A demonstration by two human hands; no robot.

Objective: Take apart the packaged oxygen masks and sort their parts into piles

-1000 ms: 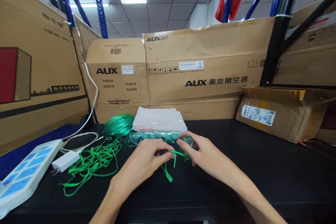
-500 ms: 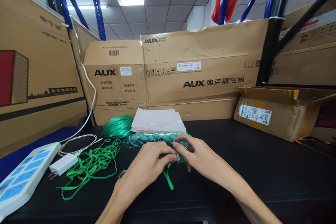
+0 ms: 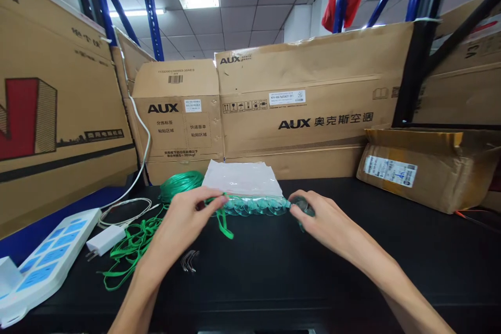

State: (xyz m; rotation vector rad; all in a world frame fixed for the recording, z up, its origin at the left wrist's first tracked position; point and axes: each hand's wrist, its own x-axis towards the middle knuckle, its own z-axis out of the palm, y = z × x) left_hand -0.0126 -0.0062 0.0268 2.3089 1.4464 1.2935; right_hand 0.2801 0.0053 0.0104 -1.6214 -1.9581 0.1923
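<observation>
My left hand (image 3: 187,215) pinches a flat green cord (image 3: 224,225) between thumb and fingertips, and a short loop hangs below. My right hand (image 3: 326,219) grips a clear greenish suction cup (image 3: 305,205) by its rim; the far side is partly behind my fingers. Between the hands, a row of similar clear suction cups (image 3: 254,206) lies along the front of a white plastic bag (image 3: 242,178). A tangle of green cord (image 3: 135,240) lies left of my left wrist. Several small curved metal pieces (image 3: 190,260) lie nearer me.
A coil of shiny green tubing (image 3: 180,184) is at the back left. A white power strip (image 3: 47,255), charger (image 3: 105,240) and white cable (image 3: 129,214) occupy the left. Cardboard boxes (image 3: 313,109) line the back; a smaller open box (image 3: 422,172) stands right on the black table (image 3: 274,282).
My hands have moved apart: the left one leftward with the green cord, the right one rightward with the suction cup. The metal pieces are now more exposed. The view has shifted slightly.
</observation>
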